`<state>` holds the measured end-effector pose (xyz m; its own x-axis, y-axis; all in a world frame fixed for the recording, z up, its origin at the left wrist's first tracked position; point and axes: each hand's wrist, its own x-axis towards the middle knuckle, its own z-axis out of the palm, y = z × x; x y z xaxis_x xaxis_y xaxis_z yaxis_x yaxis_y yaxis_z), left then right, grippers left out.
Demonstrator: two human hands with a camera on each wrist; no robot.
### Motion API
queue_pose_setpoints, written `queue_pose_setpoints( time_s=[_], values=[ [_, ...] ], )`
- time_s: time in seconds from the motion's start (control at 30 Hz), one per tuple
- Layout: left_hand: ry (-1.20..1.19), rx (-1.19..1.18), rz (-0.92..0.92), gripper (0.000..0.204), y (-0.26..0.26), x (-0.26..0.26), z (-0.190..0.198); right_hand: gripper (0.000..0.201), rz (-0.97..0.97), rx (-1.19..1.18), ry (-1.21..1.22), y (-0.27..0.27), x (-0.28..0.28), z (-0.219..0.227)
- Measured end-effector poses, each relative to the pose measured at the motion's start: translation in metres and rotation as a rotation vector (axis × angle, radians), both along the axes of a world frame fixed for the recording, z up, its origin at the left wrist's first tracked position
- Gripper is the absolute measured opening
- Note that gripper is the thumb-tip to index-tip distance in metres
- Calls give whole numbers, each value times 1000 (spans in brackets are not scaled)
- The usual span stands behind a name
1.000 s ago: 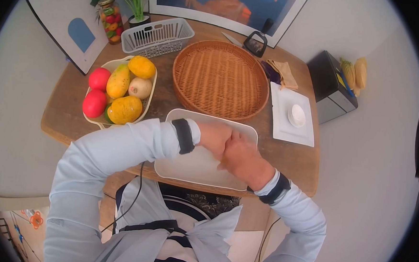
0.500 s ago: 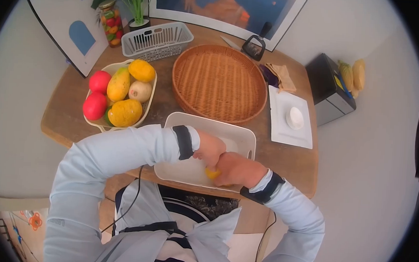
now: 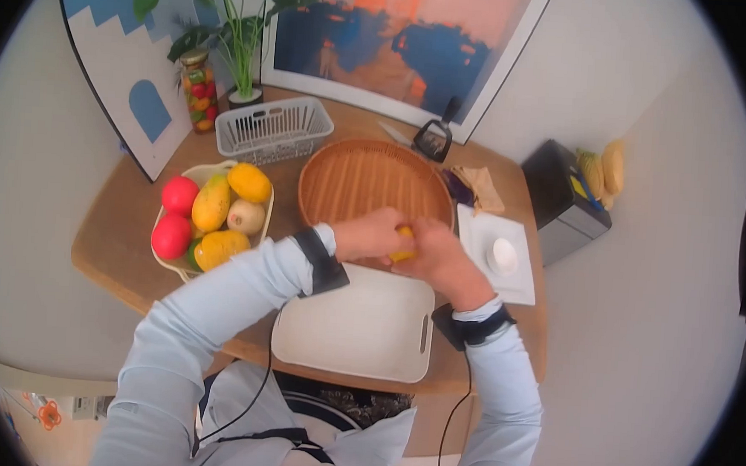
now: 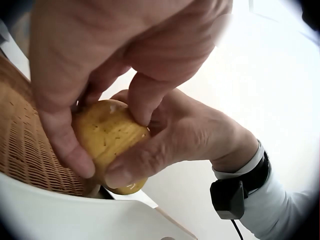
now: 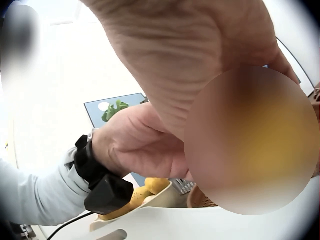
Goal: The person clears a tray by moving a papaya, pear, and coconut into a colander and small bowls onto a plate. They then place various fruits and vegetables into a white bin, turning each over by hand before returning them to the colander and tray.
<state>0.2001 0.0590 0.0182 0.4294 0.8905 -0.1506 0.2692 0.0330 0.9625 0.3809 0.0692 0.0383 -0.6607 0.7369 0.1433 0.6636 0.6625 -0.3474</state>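
Observation:
Between both hands is a yellow fruit (image 3: 404,245) with small dark specks. In the head view my left hand (image 3: 369,234) holds it from the left, and in the left wrist view its fingers and thumb curl round the fruit (image 4: 107,127). My right hand (image 3: 442,256) grips it from the right, the thumb laid along its side. Both hands are over the near rim of a round wicker basket (image 3: 363,181), just beyond a white tray (image 3: 354,326) with handle slots. A blurred disc covers much of the right wrist view.
On the left, a cream basket (image 3: 163,253) holds yellow and red fruits. Behind it are a grey plastic basket (image 3: 268,133), a jar (image 3: 199,98) and a plant (image 3: 239,45). A white square plate (image 3: 519,280) with a small white bowl (image 3: 501,256) lies to the right.
Both hands have come up out of the white tray and moved forward to the wicker basket's near rim, carrying the yellow fruit. The head view has tilted upward.

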Motion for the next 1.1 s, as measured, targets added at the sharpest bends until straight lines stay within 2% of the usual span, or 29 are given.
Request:
queue_pose_setpoints(
  time_s=[0.07,0.17,0.27,0.33,0.37,0.47,0.5,0.6,0.67,0.73,0.87,0.97,1.1],
  values=[
    [9,-43,109,44,7,8,-12,50,-17,33,-74,11,-4,-15],
    [282,-70,216,46,26,18,-23,55,4,90,-135,25,-5,-29],
    [468,135,75,46,45,22,-38,32,-66,25,-123,33,-7,-27],
    [366,209,150,47,44,24,-42,23,-166,69,-112,54,3,-47],
    [318,244,189,48,44,21,-41,20,-161,120,-20,60,8,-54],
    [326,279,172,45,27,2,-12,26,-186,130,44,50,12,-39],
    [342,220,143,53,24,-6,-1,26,-193,98,62,44,10,-32],
    [436,315,131,56,12,-42,21,26,-218,-5,116,20,4,-12],
    [611,454,135,51,1,-72,35,24,-224,-86,147,0,-2,1],
    [816,440,131,47,0,-108,39,21,-176,-92,171,-24,-7,15],
    [1181,447,112,45,-10,-173,26,19,-33,-110,175,-43,-13,14],
    [1348,325,87,45,-12,-198,6,19,76,-129,134,-52,-18,12],
    [1295,440,110,45,-14,-209,-6,21,115,-169,114,-62,-26,15]
  ],
)
